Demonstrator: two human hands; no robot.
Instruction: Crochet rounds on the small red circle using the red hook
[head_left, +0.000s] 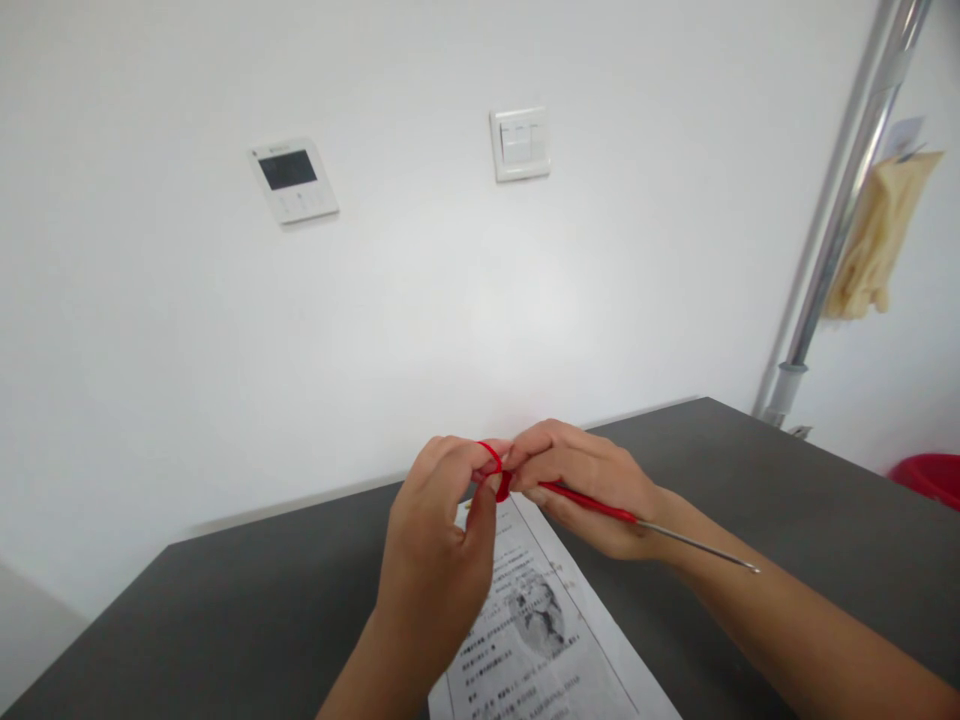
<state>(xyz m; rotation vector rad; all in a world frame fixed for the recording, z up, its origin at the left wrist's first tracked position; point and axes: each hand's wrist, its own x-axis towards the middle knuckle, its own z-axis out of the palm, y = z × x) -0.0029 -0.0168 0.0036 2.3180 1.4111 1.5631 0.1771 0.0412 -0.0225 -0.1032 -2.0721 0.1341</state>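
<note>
My left hand (442, 530) is closed, pinching a small piece of red yarn (504, 487) between thumb and fingers. A strand of the yarn loops over its index finger. My right hand (589, 485) touches the same spot with its fingertips. It also holds a crochet hook (592, 503) with a red handle; the bare metal shaft and hooked tip point back along the right forearm. Below both hands lies a printed sheet of paper (525, 640) with text and a dark grey picture. How the yarn runs between the fingertips is partly hidden.
The dark grey table (262, 600) meets a white wall that carries a panel with a screen (294, 180) and a light switch (520, 145). Right of the table stand a metal pole (840, 210), hanging yellowish gloves (881, 235) and a red basin (930, 478).
</note>
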